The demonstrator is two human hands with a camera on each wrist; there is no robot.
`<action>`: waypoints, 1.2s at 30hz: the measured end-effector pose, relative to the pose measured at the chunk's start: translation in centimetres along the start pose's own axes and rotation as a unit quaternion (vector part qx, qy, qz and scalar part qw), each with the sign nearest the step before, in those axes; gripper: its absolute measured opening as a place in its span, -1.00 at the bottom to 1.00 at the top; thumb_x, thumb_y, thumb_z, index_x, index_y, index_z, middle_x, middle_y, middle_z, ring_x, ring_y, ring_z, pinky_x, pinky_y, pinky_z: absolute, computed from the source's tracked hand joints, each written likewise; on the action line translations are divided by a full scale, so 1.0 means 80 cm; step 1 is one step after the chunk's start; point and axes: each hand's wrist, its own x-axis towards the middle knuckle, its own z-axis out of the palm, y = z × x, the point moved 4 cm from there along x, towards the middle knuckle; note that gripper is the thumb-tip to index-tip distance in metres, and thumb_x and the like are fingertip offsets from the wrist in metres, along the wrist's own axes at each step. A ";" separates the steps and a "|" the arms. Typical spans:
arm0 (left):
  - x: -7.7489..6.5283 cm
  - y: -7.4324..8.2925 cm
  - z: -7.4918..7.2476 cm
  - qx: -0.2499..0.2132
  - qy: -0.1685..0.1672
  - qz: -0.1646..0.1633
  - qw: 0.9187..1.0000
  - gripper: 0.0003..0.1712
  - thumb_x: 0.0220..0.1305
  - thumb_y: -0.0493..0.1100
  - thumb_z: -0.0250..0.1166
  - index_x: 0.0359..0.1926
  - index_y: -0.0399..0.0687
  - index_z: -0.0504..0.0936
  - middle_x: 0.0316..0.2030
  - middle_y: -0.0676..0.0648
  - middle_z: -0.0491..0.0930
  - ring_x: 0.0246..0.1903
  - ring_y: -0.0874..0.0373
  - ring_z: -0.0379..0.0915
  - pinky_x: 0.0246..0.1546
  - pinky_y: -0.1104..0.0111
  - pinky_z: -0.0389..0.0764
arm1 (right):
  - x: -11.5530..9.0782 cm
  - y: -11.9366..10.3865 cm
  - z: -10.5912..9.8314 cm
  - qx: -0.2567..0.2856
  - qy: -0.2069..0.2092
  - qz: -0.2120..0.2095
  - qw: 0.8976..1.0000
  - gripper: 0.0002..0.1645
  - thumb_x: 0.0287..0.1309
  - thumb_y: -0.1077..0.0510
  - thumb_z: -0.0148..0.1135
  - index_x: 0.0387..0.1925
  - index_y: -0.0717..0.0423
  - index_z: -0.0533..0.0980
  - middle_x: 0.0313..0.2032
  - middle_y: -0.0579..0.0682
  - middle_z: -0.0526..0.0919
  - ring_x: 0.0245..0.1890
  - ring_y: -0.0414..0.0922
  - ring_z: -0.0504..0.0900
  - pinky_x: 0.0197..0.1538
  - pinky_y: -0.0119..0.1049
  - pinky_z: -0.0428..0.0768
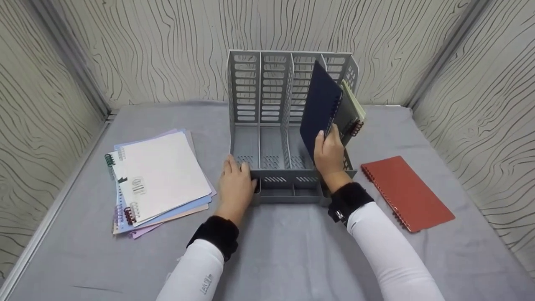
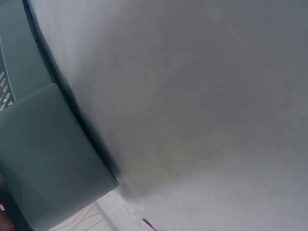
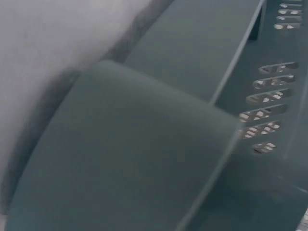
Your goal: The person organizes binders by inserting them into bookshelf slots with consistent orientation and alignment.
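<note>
R hand [image 1: 329, 154] is gripping navy notebook [image 1: 319, 106]; L hand [image 1: 236, 188] is touching gray organizer [image 1: 244, 138], grip unclear; red notebook [image 1: 407, 194] is lying just R of R hand.

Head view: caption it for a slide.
Right hand grips a blue notebook at the rack; left hand touches the rack's corner.
</note>
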 end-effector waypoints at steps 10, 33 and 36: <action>-0.003 -0.001 0.005 -0.005 0.012 0.000 1.000 -0.48 0.09 0.10 0.34 -0.20 -0.25 0.43 0.18 -0.50 0.26 0.14 -0.28 0.27 -0.04 0.10 0.49 | -0.002 0.023 0.021 -0.073 -0.073 0.067 0.992 -0.58 0.36 0.14 -0.19 0.00 0.46 0.32 -0.22 0.31 0.46 -0.42 0.30 0.54 -0.34 0.16 0.49; 0.000 -0.005 0.000 -0.022 0.019 0.001 1.000 -0.49 0.08 0.08 0.36 -0.26 -0.26 0.43 0.18 -0.51 0.26 0.13 -0.28 0.28 -0.09 0.09 0.51 | 0.002 0.034 0.029 -0.146 -0.159 0.171 0.961 -0.67 0.29 0.12 0.04 -0.28 0.38 0.50 -0.29 0.24 0.56 -0.25 0.19 0.59 -0.22 0.04 0.53; 0.000 -0.006 0.001 -0.022 0.016 0.000 1.000 -0.49 0.08 0.08 0.36 -0.25 -0.28 0.43 0.18 -0.51 0.25 0.14 -0.29 0.27 -0.09 0.08 0.51 | 0.001 0.034 0.029 -0.140 -0.160 0.174 0.962 -0.67 0.27 0.11 0.08 -0.26 0.39 0.50 -0.29 0.25 0.57 -0.24 0.20 0.59 -0.21 0.04 0.52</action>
